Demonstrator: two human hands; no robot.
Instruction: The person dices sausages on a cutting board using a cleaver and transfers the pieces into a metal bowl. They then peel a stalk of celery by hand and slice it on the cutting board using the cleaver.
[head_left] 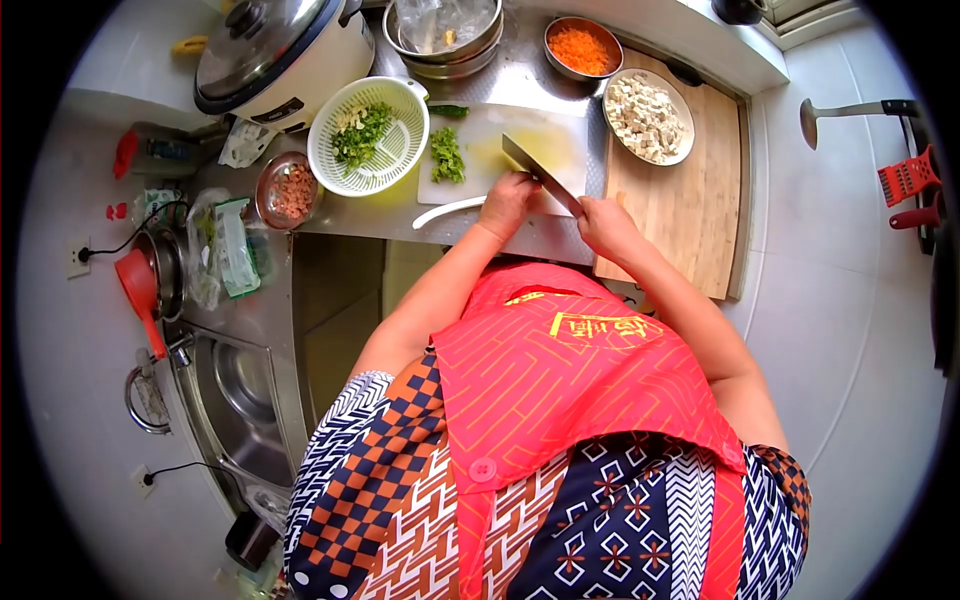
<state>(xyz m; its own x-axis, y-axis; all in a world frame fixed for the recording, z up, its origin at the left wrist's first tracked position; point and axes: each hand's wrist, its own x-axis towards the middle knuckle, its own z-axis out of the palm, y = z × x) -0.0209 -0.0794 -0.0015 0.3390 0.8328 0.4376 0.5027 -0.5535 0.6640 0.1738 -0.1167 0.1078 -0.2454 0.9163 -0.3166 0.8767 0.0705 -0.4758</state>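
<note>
My right hand is wrapped round the handle of a cleaver, whose blade slants up and left over the white cutting board. Closed fingers of my left hand are beside the blade, near the board's front edge; what they hold, if anything, is hidden. A long white strip lies just left of that hand. Chopped greens sit on the board's left part. A green colander with cut greens and pale bits stands left of the board.
Around the board are a plate of white cubes on a wooden board, a bowl of orange shreds, a bowl of pink pieces and a rice cooker. A sink is at the lower left.
</note>
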